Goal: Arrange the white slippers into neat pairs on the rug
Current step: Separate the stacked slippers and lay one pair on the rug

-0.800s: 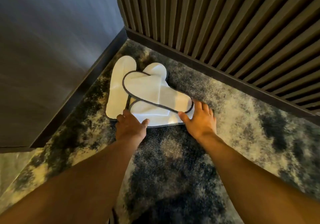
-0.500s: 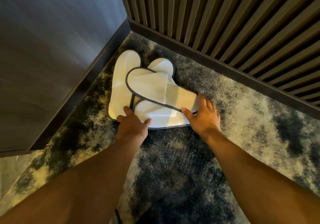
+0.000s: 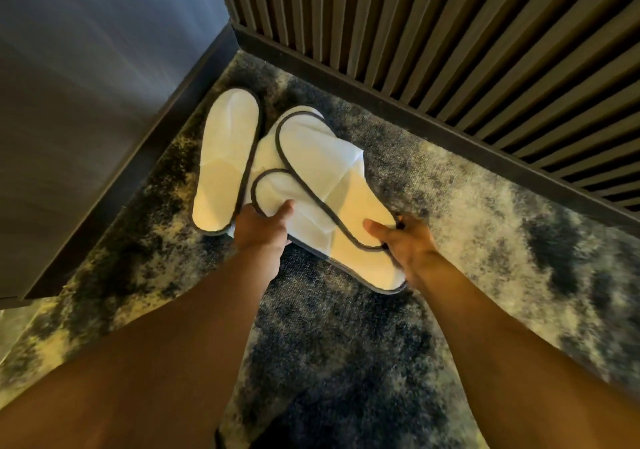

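Several white slippers with dark trim lie in a pile on the mottled dark-and-cream rug [image 3: 346, 362] in the corner. One slipper [image 3: 227, 161] lies flat at the left, alone. The top slipper [image 3: 325, 164] lies diagonally across the others; my right hand [image 3: 405, 240] grips its heel end, thumb over the trim. My left hand [image 3: 263, 230] holds the slipper beneath it [image 3: 277, 192], thumb on top. A further slipper [image 3: 367, 268] shows below the top one, partly hidden.
A dark smooth wall with a black skirting [image 3: 114, 185] runs along the left. A slatted wooden wall [image 3: 450, 32] with a dark base borders the back. Rug extends to the right and toward me.
Both hands went from resting at the pile's near edge to gripping slippers. The top slipper's heel end has shifted toward me and the pile has loosened.
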